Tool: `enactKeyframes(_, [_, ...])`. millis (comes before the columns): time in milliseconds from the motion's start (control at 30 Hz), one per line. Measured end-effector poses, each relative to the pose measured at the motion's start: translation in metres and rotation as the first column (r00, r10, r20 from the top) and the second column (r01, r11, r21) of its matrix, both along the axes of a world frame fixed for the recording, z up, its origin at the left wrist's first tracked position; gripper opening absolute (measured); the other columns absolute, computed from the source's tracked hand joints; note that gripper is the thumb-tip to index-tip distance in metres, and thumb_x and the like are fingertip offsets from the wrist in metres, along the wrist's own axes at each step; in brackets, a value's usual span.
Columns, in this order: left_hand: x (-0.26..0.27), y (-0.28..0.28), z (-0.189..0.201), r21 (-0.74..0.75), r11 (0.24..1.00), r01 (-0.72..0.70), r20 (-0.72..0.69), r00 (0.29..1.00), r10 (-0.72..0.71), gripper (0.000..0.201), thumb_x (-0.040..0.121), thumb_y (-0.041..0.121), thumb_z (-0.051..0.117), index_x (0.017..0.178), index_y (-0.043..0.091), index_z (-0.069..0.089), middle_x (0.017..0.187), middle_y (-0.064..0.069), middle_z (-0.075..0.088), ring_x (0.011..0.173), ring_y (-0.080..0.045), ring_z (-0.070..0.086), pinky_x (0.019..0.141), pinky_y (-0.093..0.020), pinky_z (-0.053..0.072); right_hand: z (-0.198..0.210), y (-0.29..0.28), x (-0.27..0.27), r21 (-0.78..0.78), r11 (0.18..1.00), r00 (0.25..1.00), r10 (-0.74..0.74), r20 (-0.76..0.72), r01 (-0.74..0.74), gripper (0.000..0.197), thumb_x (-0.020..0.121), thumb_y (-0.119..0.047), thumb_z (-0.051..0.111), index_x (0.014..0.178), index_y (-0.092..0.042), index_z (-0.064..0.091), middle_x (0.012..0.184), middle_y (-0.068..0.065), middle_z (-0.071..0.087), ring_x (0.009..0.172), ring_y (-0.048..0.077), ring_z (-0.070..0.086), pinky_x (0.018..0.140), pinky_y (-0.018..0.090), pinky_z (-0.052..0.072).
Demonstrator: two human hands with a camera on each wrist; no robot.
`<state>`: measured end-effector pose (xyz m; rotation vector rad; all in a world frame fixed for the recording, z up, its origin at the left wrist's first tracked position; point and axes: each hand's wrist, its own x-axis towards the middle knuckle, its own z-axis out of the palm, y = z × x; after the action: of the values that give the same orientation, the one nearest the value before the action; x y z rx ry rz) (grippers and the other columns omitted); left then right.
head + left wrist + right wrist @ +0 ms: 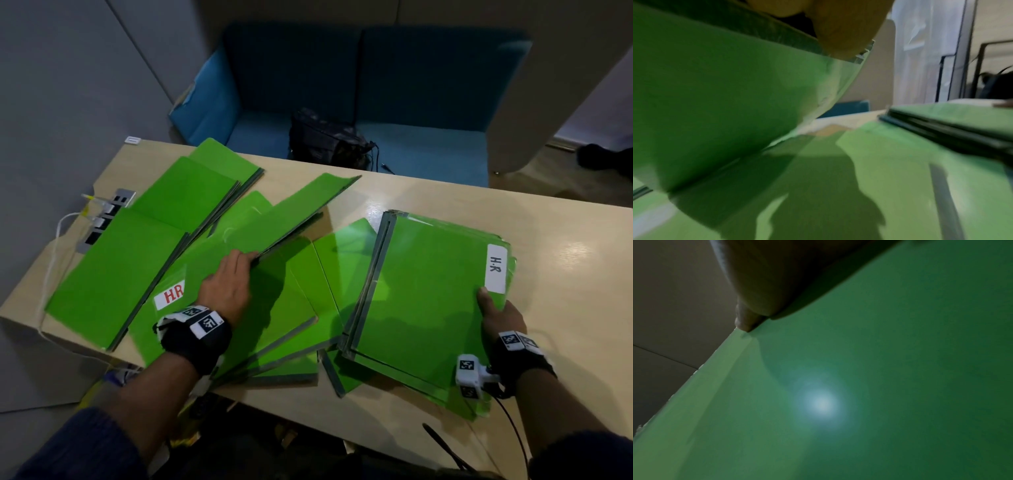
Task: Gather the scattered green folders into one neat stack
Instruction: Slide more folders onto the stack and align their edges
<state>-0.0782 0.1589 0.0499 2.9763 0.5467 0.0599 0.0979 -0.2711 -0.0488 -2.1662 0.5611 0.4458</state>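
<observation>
Several green folders lie fanned across the wooden table point(565, 240). My left hand point(227, 284) grips the near edge of one green folder point(291, 209) and holds it tilted up off the others; in the left wrist view that raised folder point(725, 97) fills the left side under my fingers point(846, 29). A folder with a red "HR" label point(169, 294) lies by my left wrist. On the right sits a stack of folders point(428, 291) with an "H.R" label point(496, 269) on top. My right hand point(500, 315) holds its near right corner, thumb point(766, 280) pressed on the top cover point(879, 369).
More folders lie at the table's left point(113, 267) and back left point(191, 185). A socket strip point(102, 219) and white cable point(51, 260) sit at the left edge. Behind the table stands a blue sofa point(411, 85) with a black bag point(329, 140).
</observation>
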Motion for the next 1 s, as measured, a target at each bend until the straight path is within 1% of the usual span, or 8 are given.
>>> enactKeyframes(100, [0.005,-0.016,0.017,0.014,0.988,0.155,0.270,0.951,-0.153,0.043,0.080,-0.006,0.062,0.114,0.014,0.046,0.085,-0.010,0.052,0.062,-0.018,0.049,0.039,-0.026,0.038,0.000,0.001,-0.001,0.010,1.000,1.000,-0.001,0.001,0.001,0.068,0.088,-0.065,0.050,0.122,-0.007,0.061,0.116,0.025,0.064,0.096,0.041,0.062,0.084,0.045,0.050])
enactKeyframes(233, [0.006,-0.035,0.013,-0.018,0.913,0.408,0.486,0.801,-0.349,0.033,0.076,0.002,0.038,0.106,0.012,0.046,0.090,-0.010,0.054,0.074,-0.021,0.052,0.062,-0.032,0.042,0.002,0.000,0.002,-0.018,1.000,1.000,0.026,0.005,-0.026,0.063,0.091,-0.059,0.050,0.121,-0.005,0.062,0.116,0.027,0.064,0.097,0.042,0.062,0.080,0.040,0.048])
enactKeyframes(400, [-0.007,-0.016,-0.035,-0.057,0.856,0.515,0.261,0.835,-0.485,0.058,0.056,-0.017,0.064,0.100,0.019,0.050,0.104,-0.001,0.063,0.109,-0.022,0.050,0.106,-0.042,0.028,0.003,-0.003,0.006,-0.030,0.997,0.998,0.068,-0.015,-0.068,0.064,0.091,-0.060,0.049,0.122,-0.006,0.062,0.116,0.025,0.065,0.092,0.038,0.062,0.079,0.038,0.048])
enactKeyframes(533, [-0.029,0.001,-0.059,-0.115,0.951,0.286,-0.016,0.957,-0.290,0.059,0.050,0.000,0.086,0.095,0.025,0.057,0.117,-0.008,0.063,0.112,-0.034,0.057,0.104,-0.051,0.037,0.003,-0.004,0.005,-0.011,0.998,0.998,0.054,-0.013,-0.054,0.062,0.092,-0.058,0.050,0.126,-0.007,0.061,0.119,0.025,0.064,0.086,0.031,0.056,0.077,0.033,0.042])
enactKeyframes(633, [-0.034,0.006,-0.064,-0.233,0.968,-0.090,-0.047,0.996,0.081,0.026,0.079,0.015,0.074,0.102,0.014,0.062,0.124,-0.016,0.053,0.100,-0.038,0.060,0.085,-0.044,0.052,0.005,-0.003,0.004,0.000,0.999,0.999,0.053,-0.014,-0.053,0.061,0.093,-0.056,0.050,0.126,-0.007,0.061,0.119,0.025,0.064,0.084,0.030,0.054,0.076,0.032,0.041])
enactKeyframes(733, [-0.020,0.002,-0.068,-0.476,0.661,-0.580,-0.288,0.813,0.506,0.061,0.091,0.054,0.046,0.127,0.005,0.042,0.120,-0.023,0.058,0.103,-0.038,0.059,0.091,-0.044,0.047,0.006,-0.001,0.004,0.005,0.999,0.999,0.044,-0.010,-0.044,0.060,0.093,-0.055,0.050,0.127,-0.006,0.060,0.119,0.024,0.064,0.085,0.029,0.053,0.077,0.032,0.040])
enactKeyframes(833, [-0.002,-0.003,-0.072,-0.506,0.534,-0.678,-0.425,0.734,0.529,0.104,0.065,0.084,0.048,0.130,0.004,0.037,0.116,-0.021,0.060,0.099,-0.038,0.062,0.088,-0.042,0.052,0.006,-0.001,0.004,-0.002,0.999,0.999,0.036,-0.012,-0.036,0.062,0.092,-0.057,0.050,0.127,-0.006,0.060,0.120,0.025,0.063,0.089,0.033,0.057,0.079,0.034,0.043])
enactKeyframes(1000, [0.023,-0.016,-0.086,-0.475,0.473,-0.742,-0.502,0.670,0.546,0.103,0.057,0.050,0.086,0.127,-0.009,0.037,0.122,-0.020,0.057,0.108,-0.038,0.059,0.089,-0.041,0.053,0.001,-0.002,0.005,-0.002,1.000,1.000,0.028,-0.014,-0.028,0.064,0.090,-0.060,0.050,0.124,-0.007,0.061,0.116,0.023,0.065,0.092,0.035,0.061,0.080,0.037,0.047])
